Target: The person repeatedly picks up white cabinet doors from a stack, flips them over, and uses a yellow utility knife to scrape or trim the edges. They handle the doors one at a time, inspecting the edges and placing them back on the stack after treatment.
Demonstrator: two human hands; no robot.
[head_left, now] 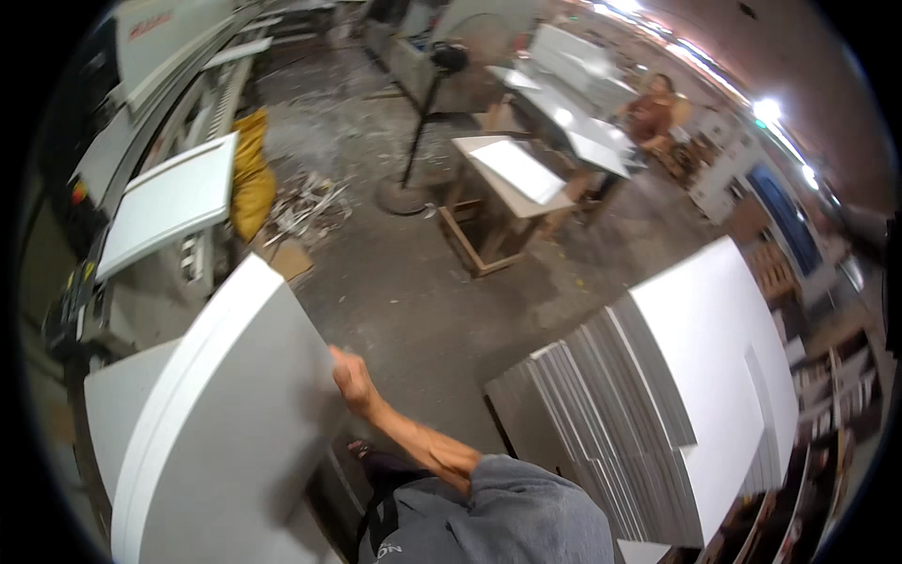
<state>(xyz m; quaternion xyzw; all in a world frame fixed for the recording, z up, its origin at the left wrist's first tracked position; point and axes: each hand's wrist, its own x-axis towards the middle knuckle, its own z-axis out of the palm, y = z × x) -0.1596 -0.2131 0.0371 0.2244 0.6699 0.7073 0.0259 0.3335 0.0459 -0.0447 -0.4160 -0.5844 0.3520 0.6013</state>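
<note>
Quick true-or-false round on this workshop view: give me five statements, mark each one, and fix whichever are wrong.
1. The right hand holds the edge of a grey panel. True.
2. The yellow sack lies on the wooden table. False: the yellow sack is beside pale scraps on the floor.
3. The pedestal fan is left of that table in the picture. True.
4. The panel stack is on the person's left. False: the panel stack is on the right.
5. A white panel lies on the wooden table. True.
</note>
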